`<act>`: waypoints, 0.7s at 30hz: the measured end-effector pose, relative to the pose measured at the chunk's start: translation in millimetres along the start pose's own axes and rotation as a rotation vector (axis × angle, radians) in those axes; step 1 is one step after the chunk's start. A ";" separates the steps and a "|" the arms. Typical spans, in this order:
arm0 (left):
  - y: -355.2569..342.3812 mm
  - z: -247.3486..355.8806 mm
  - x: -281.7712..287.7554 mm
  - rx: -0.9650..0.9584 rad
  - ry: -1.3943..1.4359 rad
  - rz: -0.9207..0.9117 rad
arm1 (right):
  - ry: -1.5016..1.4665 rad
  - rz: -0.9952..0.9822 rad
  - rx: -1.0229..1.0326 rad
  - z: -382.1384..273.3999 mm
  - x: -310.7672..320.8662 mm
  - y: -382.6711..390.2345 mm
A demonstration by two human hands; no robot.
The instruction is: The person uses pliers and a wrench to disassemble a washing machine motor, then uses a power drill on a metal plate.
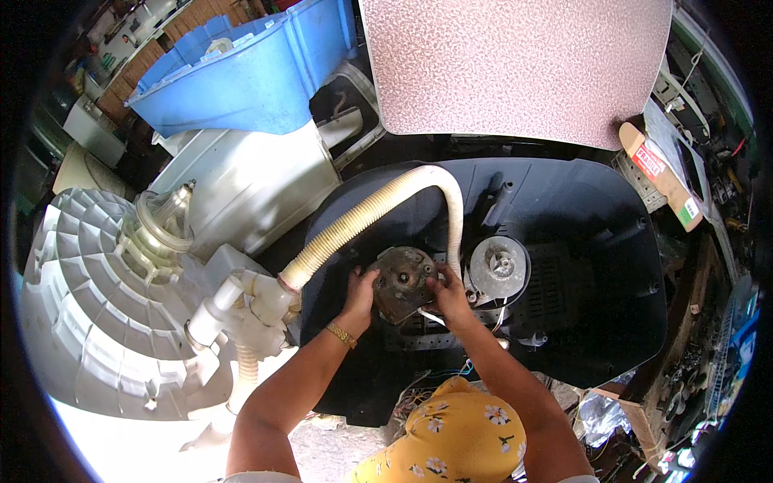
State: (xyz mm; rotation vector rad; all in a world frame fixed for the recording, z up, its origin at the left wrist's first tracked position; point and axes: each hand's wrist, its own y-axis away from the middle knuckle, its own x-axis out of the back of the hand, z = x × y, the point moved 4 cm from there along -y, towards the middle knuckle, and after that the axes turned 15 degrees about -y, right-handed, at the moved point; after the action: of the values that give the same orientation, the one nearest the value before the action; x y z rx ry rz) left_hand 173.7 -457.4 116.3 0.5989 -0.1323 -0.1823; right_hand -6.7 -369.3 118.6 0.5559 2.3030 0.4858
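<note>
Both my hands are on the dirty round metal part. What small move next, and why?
Probably ease the metal part slightly left: the left hand and right hand hold opposite sides, and the corrugated hose seems to come down close by the right hand.

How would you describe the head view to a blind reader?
A person's left hand and right hand hold a grimy metal part. Nearby are a dark plastic tub, a ribbed cream hose and a round silver part.
</note>
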 end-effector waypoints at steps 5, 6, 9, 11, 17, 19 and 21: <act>-2.7 0.6 -14.3 0.070 -0.104 -0.073 | 0.294 0.112 0.469 52.7 45.7 -10.8; 2.1 -1.7 9.2 0.061 -0.067 -0.079 | 0.133 0.092 0.227 43.7 3.3 18.1; 10.5 10.0 -2.1 -0.048 -0.076 -0.001 | 0.230 0.100 0.039 22.8 3.0 37.4; 18.9 18.8 -11.1 -0.053 -0.108 -0.006 | 0.482 0.092 0.052 21.7 28.1 28.9; 25.7 23.7 -11.7 -0.015 -0.140 -0.006 | 0.438 0.052 0.186 13.9 48.0 7.2; 27.0 25.2 -17.2 0.047 -0.124 -0.067 | 0.516 0.119 0.404 12.6 56.7 -7.5; 25.9 27.9 -16.1 0.008 -0.118 -0.103 | 0.483 0.066 0.381 15.3 53.6 -11.6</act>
State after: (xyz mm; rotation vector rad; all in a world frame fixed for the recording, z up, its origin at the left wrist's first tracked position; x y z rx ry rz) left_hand 156.5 -448.3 152.7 0.6034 -0.2163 -0.3172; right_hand -33.9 -348.6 73.2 0.7649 2.8756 0.2232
